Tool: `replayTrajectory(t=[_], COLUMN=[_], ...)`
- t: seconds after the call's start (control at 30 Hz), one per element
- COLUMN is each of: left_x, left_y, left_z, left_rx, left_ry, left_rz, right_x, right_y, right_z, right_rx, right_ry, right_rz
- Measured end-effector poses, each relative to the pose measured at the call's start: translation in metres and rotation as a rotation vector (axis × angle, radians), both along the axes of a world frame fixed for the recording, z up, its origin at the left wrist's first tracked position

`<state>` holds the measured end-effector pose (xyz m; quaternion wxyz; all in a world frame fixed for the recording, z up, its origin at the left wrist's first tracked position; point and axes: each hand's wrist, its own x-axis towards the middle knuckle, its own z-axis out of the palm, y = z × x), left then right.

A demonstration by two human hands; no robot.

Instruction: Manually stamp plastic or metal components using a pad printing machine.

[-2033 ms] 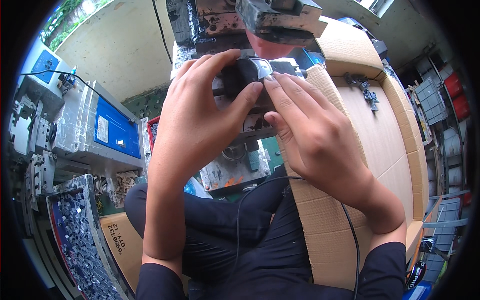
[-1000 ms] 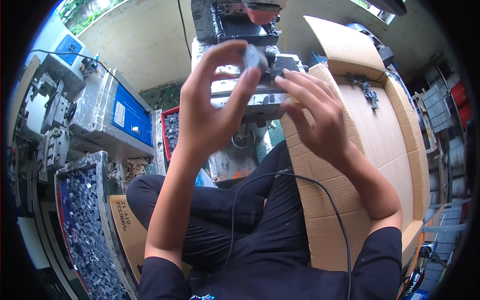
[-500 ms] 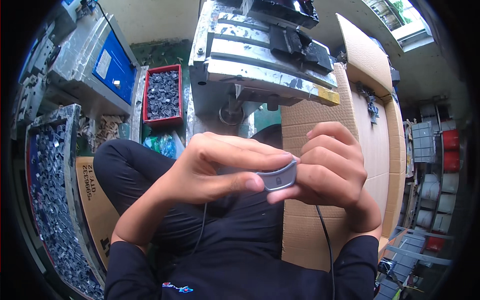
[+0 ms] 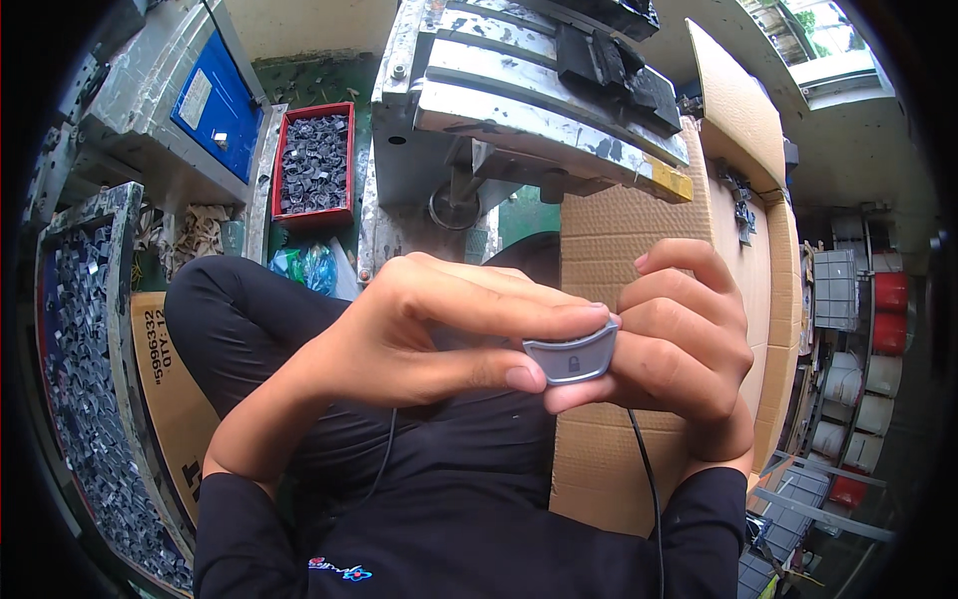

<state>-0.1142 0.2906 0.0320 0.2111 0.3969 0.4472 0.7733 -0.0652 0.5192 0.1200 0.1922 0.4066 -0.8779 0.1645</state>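
Observation:
Between the thumb and index finger of my left hand is a small curved grey plastic part. Its front face carries a padlock mark and a lighter rim. The right end of the part meets my right hand, whose fingers are curled, with the thumb under that end. Both hands are raised over my lap, closed on the same piece. The back of the part is hidden by my fingers.
Ahead stands a metal machine bed with a black fixture. An open cardboard box is at the right. A red bin of dark parts lies left of the machine, and a long tray of similar pieces runs along the far left.
The grey part has turned a little, so its marked face shows more squarely. Both hands sit slightly farther right in the picture, and the background has shifted a little.

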Motion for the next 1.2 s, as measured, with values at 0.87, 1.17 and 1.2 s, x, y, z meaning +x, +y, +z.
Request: replayTrajectory(t=[0.87, 1.17, 1.2], left_x=[0.003, 0.004, 0.004], left_y=[0.002, 0.005, 0.006], left_z=[-0.004, -0.004, -0.003], left_rx=[0.038, 0.054, 0.050], left_ry=[-0.019, -0.031, -0.039], left_rz=[-0.021, -0.039, -0.044], right_x=[0.002, 0.009, 0.009], right_y=[-0.006, 0.000, 0.001], right_z=[0.000, 0.007, 0.007], right_rx=[-0.027, 0.031, 0.023], right_ry=[-0.022, -0.077, -0.071], right_rz=[0.028, 0.001, -0.001])
